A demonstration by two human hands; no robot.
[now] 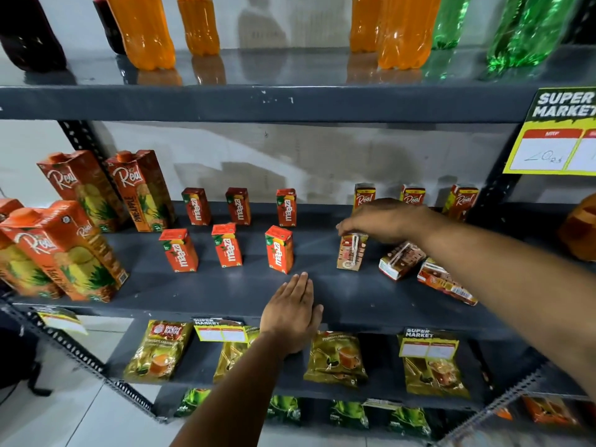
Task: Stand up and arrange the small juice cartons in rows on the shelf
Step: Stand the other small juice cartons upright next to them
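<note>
On the dark middle shelf [338, 295], several small red Maaza cartons [279, 250] stand upright in two rows. Three small Real cartons [461, 201] stand along the back right. My right hand [383, 221] pinches the top of a small brown carton [351, 252] that stands upright with its straw side facing me. To its right, two more small cartons [401, 259] [446, 282] lie on their sides. My left hand [293, 314] rests flat with fingers together on the shelf's front edge and holds nothing.
Tall Real pineapple cartons [64, 250] stand at the shelf's left end. Orange and green bottles [406, 30] fill the shelf above. Tea pouches [335, 359] lie on the shelf below. A yellow price tag [554, 133] hangs at upper right. Slotted uprights [77, 353] frame the rack.
</note>
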